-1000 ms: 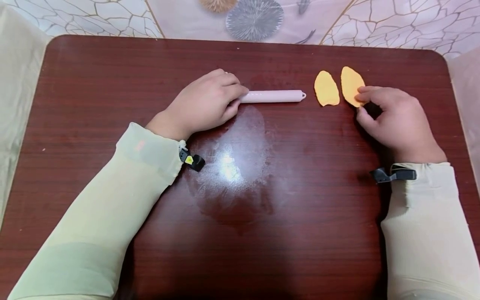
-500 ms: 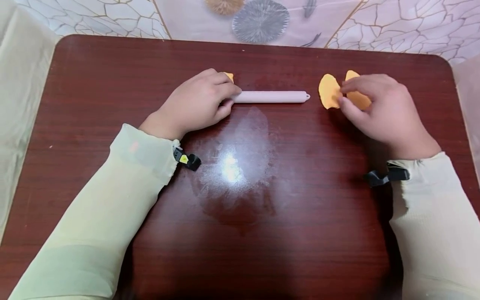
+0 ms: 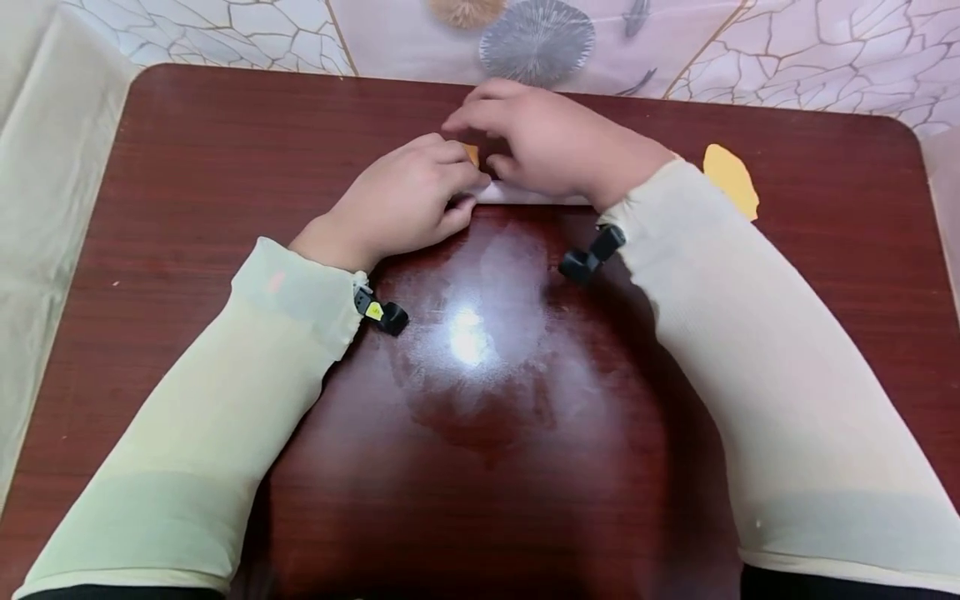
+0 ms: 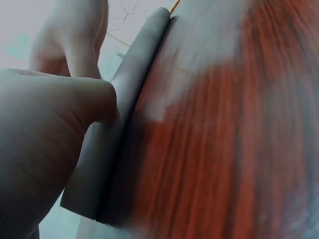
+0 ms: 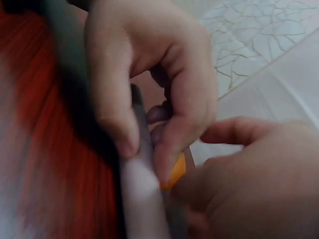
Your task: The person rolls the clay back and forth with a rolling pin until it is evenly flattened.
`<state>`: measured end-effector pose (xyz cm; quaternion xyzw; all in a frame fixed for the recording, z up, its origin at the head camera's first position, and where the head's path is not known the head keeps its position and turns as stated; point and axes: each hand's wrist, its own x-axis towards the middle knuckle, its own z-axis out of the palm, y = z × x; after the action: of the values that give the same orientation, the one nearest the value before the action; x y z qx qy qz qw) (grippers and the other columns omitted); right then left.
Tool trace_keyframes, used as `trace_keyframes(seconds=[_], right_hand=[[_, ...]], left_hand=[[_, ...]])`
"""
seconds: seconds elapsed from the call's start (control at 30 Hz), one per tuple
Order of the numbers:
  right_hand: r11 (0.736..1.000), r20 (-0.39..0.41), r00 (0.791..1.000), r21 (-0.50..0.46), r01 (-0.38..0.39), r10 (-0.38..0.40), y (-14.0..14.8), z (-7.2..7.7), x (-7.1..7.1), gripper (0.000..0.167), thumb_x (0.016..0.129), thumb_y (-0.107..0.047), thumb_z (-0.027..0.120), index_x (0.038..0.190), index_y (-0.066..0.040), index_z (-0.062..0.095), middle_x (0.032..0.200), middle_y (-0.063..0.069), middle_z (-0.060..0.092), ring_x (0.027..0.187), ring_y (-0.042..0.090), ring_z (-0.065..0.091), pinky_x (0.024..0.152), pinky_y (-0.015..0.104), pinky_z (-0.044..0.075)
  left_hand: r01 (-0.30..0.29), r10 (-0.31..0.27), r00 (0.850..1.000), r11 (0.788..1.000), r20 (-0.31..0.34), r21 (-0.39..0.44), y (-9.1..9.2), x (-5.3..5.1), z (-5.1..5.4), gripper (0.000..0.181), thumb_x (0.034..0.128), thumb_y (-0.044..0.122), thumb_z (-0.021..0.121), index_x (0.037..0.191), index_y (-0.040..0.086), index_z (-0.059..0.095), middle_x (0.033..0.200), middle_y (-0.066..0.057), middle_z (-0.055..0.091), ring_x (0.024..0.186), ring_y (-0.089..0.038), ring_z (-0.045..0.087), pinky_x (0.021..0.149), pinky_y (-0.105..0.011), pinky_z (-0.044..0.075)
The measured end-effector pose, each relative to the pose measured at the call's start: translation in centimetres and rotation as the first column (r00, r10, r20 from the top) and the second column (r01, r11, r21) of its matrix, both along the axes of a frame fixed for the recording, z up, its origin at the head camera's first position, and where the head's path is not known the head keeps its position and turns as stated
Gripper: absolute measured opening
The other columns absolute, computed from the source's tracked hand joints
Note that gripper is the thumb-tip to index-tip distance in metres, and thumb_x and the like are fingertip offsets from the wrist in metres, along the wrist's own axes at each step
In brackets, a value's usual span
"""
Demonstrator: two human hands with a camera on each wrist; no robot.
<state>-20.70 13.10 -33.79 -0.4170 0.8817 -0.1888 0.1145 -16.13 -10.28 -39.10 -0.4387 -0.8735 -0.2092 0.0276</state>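
Note:
A pale pink rolling pin (image 3: 517, 194) lies across the table, tapering away from me in the left wrist view (image 4: 132, 74). My left hand (image 3: 401, 204) grips its left part, thumb on the near side and fingers over the far side. An orange flattened piece (image 3: 472, 154) peeks out past those fingers, mostly hidden; in the right wrist view this orange piece (image 5: 175, 172) lies beside the pin. My right hand (image 3: 551, 137) hovers over the pin with fingers loosely bent, close to that piece, and nothing shows in it. The right hand and forearm cover the pin's right end.
One flat yellow-orange oval (image 3: 731, 179) lies at the right, partly behind the right sleeve (image 3: 757, 350). A dark red wooden table (image 3: 480, 500) has a whitish smear in the middle. Patterned wall covering (image 3: 660, 42) borders its far edge.
My right hand has left the yellow-orange ovals and swung left to beside my left hand. One oval is now out of sight, where the right sleeve lies. The left hand keeps its grip.

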Motion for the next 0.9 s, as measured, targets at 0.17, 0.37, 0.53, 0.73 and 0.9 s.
trace_keyframes(seconds=[0.17, 0.37, 0.53, 0.73, 0.9], right_hand=[[0.988, 0.054, 0.993, 0.106, -0.111, 0.106, -1.7, 0.1, -1.3, 0.046, 0.1, 0.003, 0.06, 0.142, -0.008, 0.074, 0.15, 0.013, 0.067, 0.143, 0.03, 0.059, 0.121, 0.049, 0.047], [0.983, 0.022, 0.992, 0.131, -0.126, 0.124, -2.6, -0.3, -1.6, 0.024, 0.1, 0.004, 0.058, 0.11, -0.007, 0.077, 0.112, 0.014, 0.071, 0.108, 0.029, 0.06, 0.098, 0.043, 0.048], [0.99, -0.055, 0.996, 0.126, -0.067, 0.075, -1.8, 0.6, -0.6, 0.029, 0.107, -0.003, 0.06, 0.129, -0.006, 0.079, 0.115, 0.016, 0.072, 0.109, 0.032, 0.061, 0.1, 0.049, 0.05], [1.0, -0.172, 0.985, 0.027, -0.012, 0.016, 0.5, 2.5, 3.0, 0.037, 0.11, -0.006, 0.063, 0.146, -0.002, 0.072, 0.126, 0.023, 0.07, 0.113, 0.04, 0.065, 0.104, 0.057, 0.053], [0.989, -0.191, 0.973, -0.09, 0.114, -0.13, 2.9, 2.3, 7.3, 0.051, 0.107, -0.015, 0.072, 0.157, -0.008, 0.065, 0.129, 0.018, 0.072, 0.114, 0.036, 0.067, 0.106, 0.054, 0.055]], left_hand=[[-0.004, 0.004, 1.0, 1.0, -0.01, -0.005, 0.3, 0.1, 0.2, 0.023, 0.1066, 0.013, 0.065, 0.119, 0.002, 0.08, 0.115, -0.017, 0.074, 0.116, -0.038, 0.064, 0.119, -0.046, 0.047], [-0.043, 0.043, 0.999, 0.999, -0.002, -0.016, 0.2, 0.3, 0.4, 0.022, 0.1074, 0.014, 0.063, 0.115, 0.005, 0.081, 0.107, -0.015, 0.072, 0.103, -0.039, 0.06, 0.101, -0.046, 0.05], [-0.036, 0.036, 0.999, 0.999, 0.001, -0.02, 0.2, 0.2, 0.4, 0.021, 0.1065, 0.014, 0.064, 0.115, 0.004, 0.081, 0.111, -0.015, 0.073, 0.105, -0.04, 0.06, 0.103, -0.047, 0.05], [-0.036, 0.036, 0.999, 0.999, -0.004, -0.025, 0.1, 0.2, 0.2, 0.021, 0.1062, 0.014, 0.063, 0.113, 0.004, 0.08, 0.106, -0.012, 0.072, 0.101, -0.038, 0.059, 0.098, -0.046, 0.049], [-0.029, 0.029, 1.0, 0.999, 0.003, -0.014, 0.0, 0.1, 0.3, 0.023, 0.1057, 0.013, 0.064, 0.117, 0.003, 0.081, 0.106, -0.013, 0.073, 0.101, -0.038, 0.06, 0.098, -0.047, 0.049]])
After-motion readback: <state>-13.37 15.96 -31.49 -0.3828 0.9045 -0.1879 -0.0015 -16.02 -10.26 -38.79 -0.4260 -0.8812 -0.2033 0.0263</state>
